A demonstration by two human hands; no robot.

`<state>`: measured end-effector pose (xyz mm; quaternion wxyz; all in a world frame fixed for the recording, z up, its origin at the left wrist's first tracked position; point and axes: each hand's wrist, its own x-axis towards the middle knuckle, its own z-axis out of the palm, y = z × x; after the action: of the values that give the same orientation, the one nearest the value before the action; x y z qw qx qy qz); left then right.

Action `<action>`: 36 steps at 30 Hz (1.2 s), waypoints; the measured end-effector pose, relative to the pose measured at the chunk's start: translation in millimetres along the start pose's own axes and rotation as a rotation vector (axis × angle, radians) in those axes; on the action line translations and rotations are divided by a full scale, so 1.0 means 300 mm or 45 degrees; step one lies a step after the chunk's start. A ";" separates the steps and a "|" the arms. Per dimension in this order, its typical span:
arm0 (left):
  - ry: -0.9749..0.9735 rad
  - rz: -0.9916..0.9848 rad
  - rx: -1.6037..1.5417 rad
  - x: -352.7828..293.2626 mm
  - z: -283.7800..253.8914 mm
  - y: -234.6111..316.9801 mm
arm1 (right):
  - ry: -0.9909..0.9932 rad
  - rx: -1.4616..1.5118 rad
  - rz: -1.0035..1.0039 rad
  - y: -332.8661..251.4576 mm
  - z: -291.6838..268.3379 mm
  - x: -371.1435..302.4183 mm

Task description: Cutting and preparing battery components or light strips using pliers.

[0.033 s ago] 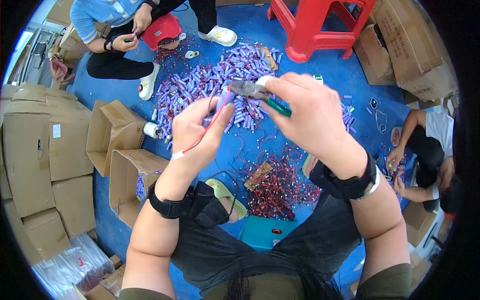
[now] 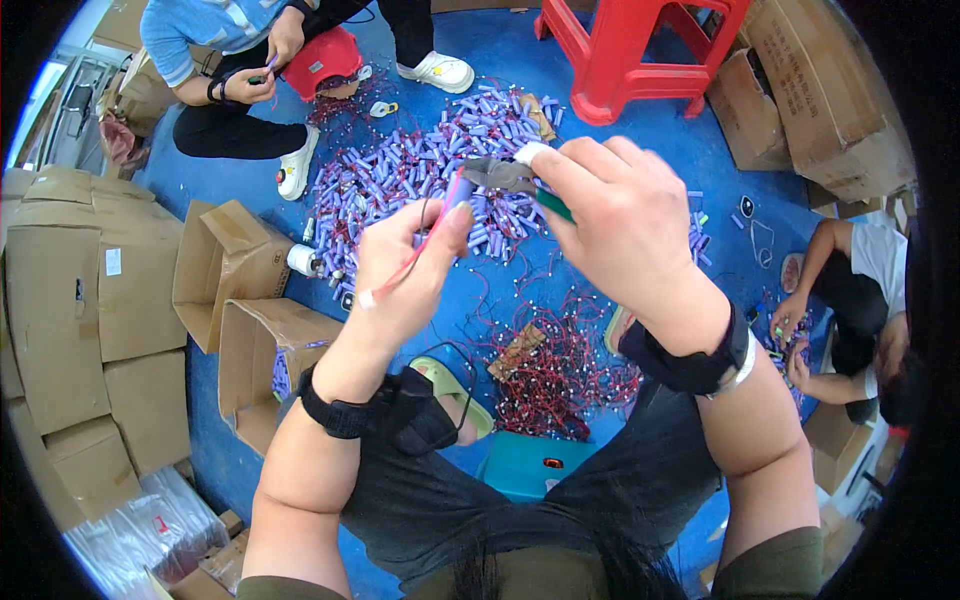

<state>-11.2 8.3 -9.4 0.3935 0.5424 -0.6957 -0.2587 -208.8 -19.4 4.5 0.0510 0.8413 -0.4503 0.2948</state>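
Right hand grips pliers, seemingly touching purple cylinder

Pliers show dull metal; cylindrical cell looks smooth, plastic-wrapped; stool, glossy plastic; cartons, matt cardboard.

The place looks like a workshop or small assembly room. Purple cylinders, resembling battery cells, lie in a large heap straight on the blue floor, near a tangle of red and black wires. Cardboard boxes stack up along the sides, and a red plastic stool stands nearby. Green-handled pliers and two low-seated or crouching co-workers also point to manual production.
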 end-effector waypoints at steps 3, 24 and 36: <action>-0.351 -1.035 -0.714 -0.016 0.040 -0.032 | 0.139 -0.066 0.011 0.023 0.000 0.021; 1.089 -1.589 -0.387 -0.645 -1.047 -0.910 | -0.799 0.471 0.335 0.110 0.010 -0.101; -0.448 -0.695 0.352 0.013 0.093 -0.838 | -0.309 2.488 1.214 0.163 0.023 -0.059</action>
<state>103.8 -67.0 -221.7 0.1068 0.7035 -0.6108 -0.3473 -251.7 -37.8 -19.4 -0.8027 0.2814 -0.3035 0.4294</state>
